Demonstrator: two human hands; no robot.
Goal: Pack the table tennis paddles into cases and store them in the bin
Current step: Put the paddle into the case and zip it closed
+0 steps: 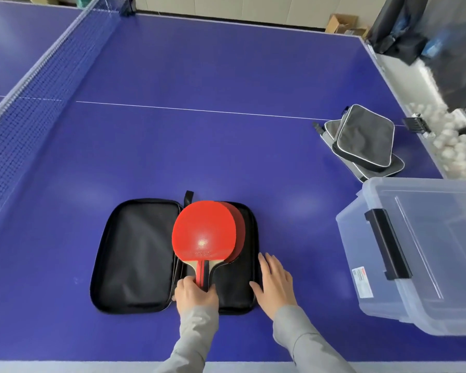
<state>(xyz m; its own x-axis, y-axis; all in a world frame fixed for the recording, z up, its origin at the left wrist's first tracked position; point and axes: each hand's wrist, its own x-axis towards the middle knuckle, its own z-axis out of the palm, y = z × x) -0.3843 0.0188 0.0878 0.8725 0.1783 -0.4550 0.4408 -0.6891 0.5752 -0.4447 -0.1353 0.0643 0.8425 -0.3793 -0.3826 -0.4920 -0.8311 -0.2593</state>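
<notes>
A black paddle case [135, 254] lies unzipped and spread flat on the blue table near me. On its right half sits a red paddle [240, 230], mostly covered by a second red paddle [203, 232] that overlaps it from the left. My left hand [195, 294] grips the top paddle's handle at the case's near edge. My right hand [275, 284] rests flat with straight fingers on the right rim of the case. A clear plastic bin [425, 254] stands at the right, at the table's edge.
Two zipped grey-and-black cases [363, 138] are stacked at the right, beyond the bin. A trough of white balls [447, 141] runs along the table's right side. The net [38, 84] crosses at the left.
</notes>
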